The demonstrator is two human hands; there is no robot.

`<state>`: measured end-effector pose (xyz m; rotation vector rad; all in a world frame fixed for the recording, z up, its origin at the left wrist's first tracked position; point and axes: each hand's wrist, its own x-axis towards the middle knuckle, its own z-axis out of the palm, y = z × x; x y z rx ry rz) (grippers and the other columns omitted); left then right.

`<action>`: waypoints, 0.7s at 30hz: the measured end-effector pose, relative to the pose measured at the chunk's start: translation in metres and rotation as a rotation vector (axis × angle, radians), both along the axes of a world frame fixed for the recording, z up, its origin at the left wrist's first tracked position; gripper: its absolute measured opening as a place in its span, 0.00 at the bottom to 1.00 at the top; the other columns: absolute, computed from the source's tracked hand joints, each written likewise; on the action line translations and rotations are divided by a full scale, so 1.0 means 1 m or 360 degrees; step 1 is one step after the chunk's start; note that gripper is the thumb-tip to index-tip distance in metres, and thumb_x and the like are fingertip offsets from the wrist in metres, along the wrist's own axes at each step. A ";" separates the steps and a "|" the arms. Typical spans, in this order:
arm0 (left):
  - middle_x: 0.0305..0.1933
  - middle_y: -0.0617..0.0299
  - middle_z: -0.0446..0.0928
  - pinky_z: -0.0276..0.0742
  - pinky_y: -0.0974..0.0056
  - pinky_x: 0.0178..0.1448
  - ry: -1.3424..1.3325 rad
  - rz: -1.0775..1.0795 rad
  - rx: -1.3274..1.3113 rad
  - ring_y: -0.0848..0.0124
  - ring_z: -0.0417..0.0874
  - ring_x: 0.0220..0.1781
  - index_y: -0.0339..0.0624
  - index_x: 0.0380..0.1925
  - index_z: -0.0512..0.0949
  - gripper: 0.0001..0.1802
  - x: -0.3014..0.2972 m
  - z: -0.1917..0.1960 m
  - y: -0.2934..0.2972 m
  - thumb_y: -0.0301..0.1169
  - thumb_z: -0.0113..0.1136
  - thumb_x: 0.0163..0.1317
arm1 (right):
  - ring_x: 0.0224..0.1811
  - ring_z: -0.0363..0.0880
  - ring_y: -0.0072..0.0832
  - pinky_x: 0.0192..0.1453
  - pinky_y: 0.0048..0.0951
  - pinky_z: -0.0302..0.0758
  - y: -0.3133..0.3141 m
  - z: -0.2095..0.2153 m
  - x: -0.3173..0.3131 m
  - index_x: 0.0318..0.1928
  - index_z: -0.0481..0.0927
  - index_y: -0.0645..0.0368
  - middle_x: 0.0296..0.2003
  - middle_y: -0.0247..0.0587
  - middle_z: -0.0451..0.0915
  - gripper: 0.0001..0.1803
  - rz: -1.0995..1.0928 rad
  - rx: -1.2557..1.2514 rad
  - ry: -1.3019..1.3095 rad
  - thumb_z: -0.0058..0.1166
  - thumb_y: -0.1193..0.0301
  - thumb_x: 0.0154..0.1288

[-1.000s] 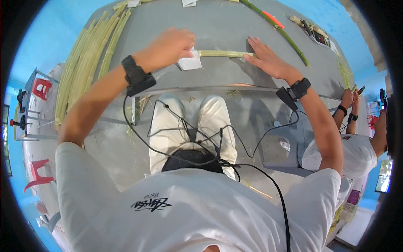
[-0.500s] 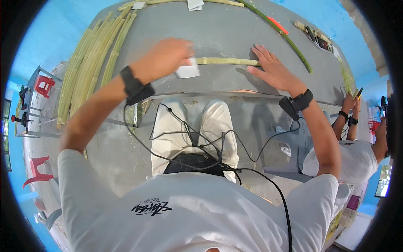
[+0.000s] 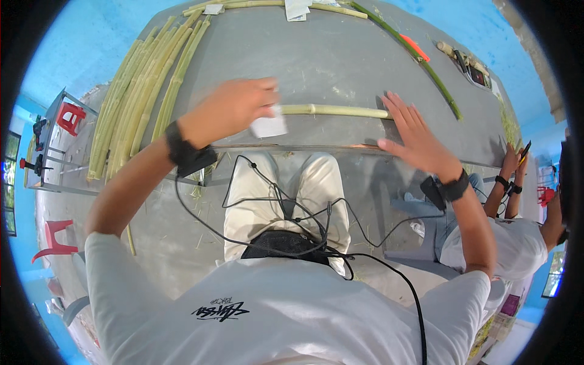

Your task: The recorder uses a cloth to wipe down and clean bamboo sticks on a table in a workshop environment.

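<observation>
A pale green bamboo pole (image 3: pixel 340 111) lies across the grey table near its front edge. My left hand (image 3: pixel 237 108), blurred by motion, is closed on a white piece of paper (image 3: pixel 269 126) at the pole's left part. The hand and the paper hide that end, and the paper's underside does not show. With its fingers stretched out, my right hand (image 3: pixel 417 134) lies over the right end of the pole.
Several long bamboo poles (image 3: pixel 146 85) lie side by side along the table's left side. A darker green stick (image 3: pixel 435 78), an orange object (image 3: pixel 415 47) and white papers (image 3: pixel 297 8) are farther back. Black cables (image 3: pixel 292 213) hang over my lap. A co-worker (image 3: pixel 493 240) sits at right.
The table and everything on it appear slightly lower and more to the right. My left hand stays blurred around the paper, and my right hand keeps to the pole's right end.
</observation>
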<state>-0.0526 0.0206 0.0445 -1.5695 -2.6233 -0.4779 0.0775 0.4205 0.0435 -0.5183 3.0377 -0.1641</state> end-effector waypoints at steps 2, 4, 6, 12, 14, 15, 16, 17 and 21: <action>0.45 0.52 0.76 0.75 0.46 0.48 0.0033 -0.0061 0.0035 0.46 0.81 0.47 0.38 0.39 0.78 0.13 -0.016 -0.011 0.041 0.38 0.64 0.72 | 0.91 0.45 0.50 0.93 0.54 0.42 0.003 -0.005 -0.024 0.85 0.56 0.63 0.86 0.59 0.53 0.51 -0.0071 -0.0003 -0.0020 0.49 0.37 0.80; 0.45 0.52 0.76 0.76 0.46 0.48 0.0059 -0.0118 0.0070 0.46 0.81 0.47 0.38 0.40 0.78 0.14 -0.027 -0.011 0.056 0.39 0.63 0.72 | 0.91 0.45 0.50 0.93 0.53 0.42 0.001 -0.008 -0.051 0.85 0.57 0.63 0.86 0.59 0.52 0.51 -0.0147 -0.0073 -0.0048 0.47 0.36 0.81; 0.44 0.52 0.75 0.75 0.46 0.48 -0.0036 -0.0121 0.0075 0.46 0.81 0.46 0.38 0.39 0.77 0.14 -0.033 -0.010 0.060 0.38 0.63 0.73 | 0.91 0.43 0.50 0.93 0.53 0.42 -0.001 -0.010 -0.059 0.85 0.56 0.64 0.87 0.59 0.51 0.52 -0.0208 -0.0120 -0.0114 0.44 0.34 0.82; 0.43 0.52 0.74 0.75 0.48 0.49 -0.0042 0.0023 -0.0040 0.46 0.80 0.47 0.36 0.38 0.76 0.16 0.002 0.001 -0.040 0.40 0.63 0.73 | 0.91 0.43 0.50 0.93 0.54 0.41 -0.004 0.000 0.014 0.85 0.54 0.66 0.86 0.60 0.52 0.53 0.0019 0.0011 0.0032 0.48 0.36 0.80; 0.43 0.52 0.74 0.75 0.48 0.49 -0.0088 0.0110 -0.0108 0.46 0.80 0.47 0.37 0.38 0.76 0.16 0.009 0.007 -0.047 0.40 0.62 0.74 | 0.91 0.44 0.51 0.93 0.54 0.41 -0.002 0.001 0.020 0.85 0.54 0.66 0.86 0.60 0.53 0.54 0.0008 -0.0015 0.0015 0.49 0.35 0.80; 0.43 0.51 0.74 0.75 0.48 0.49 -0.0131 0.0200 -0.0163 0.46 0.81 0.48 0.37 0.39 0.76 0.16 0.010 0.008 -0.049 0.40 0.62 0.74 | 0.91 0.44 0.51 0.93 0.54 0.41 -0.001 0.000 0.019 0.85 0.55 0.67 0.86 0.60 0.53 0.54 0.0000 -0.0028 0.0000 0.50 0.35 0.79; 0.43 0.51 0.74 0.75 0.48 0.49 -0.0129 0.0204 -0.0171 0.46 0.81 0.48 0.37 0.39 0.76 0.16 0.010 0.006 -0.045 0.40 0.62 0.74 | 0.91 0.44 0.51 0.93 0.54 0.41 -0.001 -0.002 0.014 0.85 0.55 0.67 0.86 0.60 0.53 0.54 0.0004 -0.0035 0.0002 0.50 0.35 0.79; 0.43 0.52 0.75 0.76 0.47 0.49 0.0016 0.0105 -0.0056 0.46 0.81 0.48 0.37 0.40 0.76 0.15 0.004 -0.001 -0.027 0.40 0.62 0.74 | 0.91 0.44 0.51 0.93 0.54 0.41 0.003 -0.005 0.004 0.85 0.54 0.67 0.86 0.61 0.53 0.55 -0.0032 0.0003 0.0025 0.50 0.35 0.79; 0.45 0.52 0.76 0.77 0.45 0.50 0.0176 -0.0080 0.0091 0.44 0.81 0.47 0.37 0.41 0.76 0.14 -0.032 -0.017 0.045 0.39 0.62 0.74 | 0.91 0.45 0.51 0.92 0.54 0.42 0.010 -0.018 -0.064 0.85 0.54 0.69 0.86 0.62 0.53 0.56 -0.0135 -0.0076 -0.0028 0.50 0.34 0.78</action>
